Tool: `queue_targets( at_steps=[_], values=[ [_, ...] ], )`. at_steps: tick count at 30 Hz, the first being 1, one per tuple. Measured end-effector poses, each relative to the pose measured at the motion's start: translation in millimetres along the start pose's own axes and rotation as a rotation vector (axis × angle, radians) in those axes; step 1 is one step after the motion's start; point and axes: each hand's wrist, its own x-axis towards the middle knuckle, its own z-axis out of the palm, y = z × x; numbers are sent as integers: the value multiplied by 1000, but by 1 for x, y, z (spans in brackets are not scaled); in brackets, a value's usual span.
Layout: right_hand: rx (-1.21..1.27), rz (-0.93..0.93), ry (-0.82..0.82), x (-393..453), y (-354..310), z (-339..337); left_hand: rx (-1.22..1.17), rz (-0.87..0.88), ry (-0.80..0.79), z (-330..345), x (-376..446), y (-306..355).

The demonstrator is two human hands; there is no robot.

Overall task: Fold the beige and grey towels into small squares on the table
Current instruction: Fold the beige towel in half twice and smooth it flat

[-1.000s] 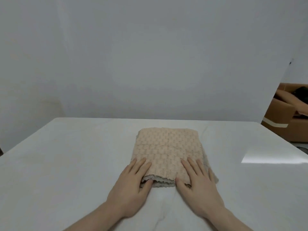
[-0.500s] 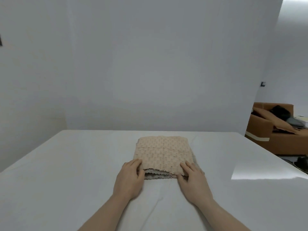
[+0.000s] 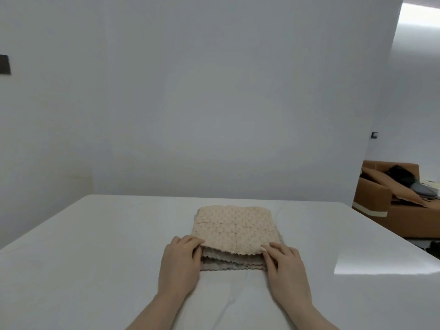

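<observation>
A folded beige towel (image 3: 234,228) with a woven check texture lies on the white table (image 3: 95,246), stacked on a folded grey towel (image 3: 232,262) whose scalloped edges show beneath its near edge. My left hand (image 3: 181,263) pinches the near left corner of the beige towel. The near right corner is pinched by my right hand (image 3: 284,265). The beige towel's near edge is raised slightly off the grey layers.
A white wall stands just behind the table's far edge. To the right, past the table, sits a brown sofa (image 3: 390,210) with dark clothing on it. A bright reflection lies on the table's right side.
My hands went from lying flat on the beige towel to curling at its near corners and lifting that edge. The camera tilted up and showed more of the room at right.
</observation>
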Motion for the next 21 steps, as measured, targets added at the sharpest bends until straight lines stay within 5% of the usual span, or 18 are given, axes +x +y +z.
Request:
queue_targets(
  at_steps=[21],
  values=[
    [161, -107, 105, -17, -3, -14, -217, 36, 200, -24, -33, 7]
  ],
)
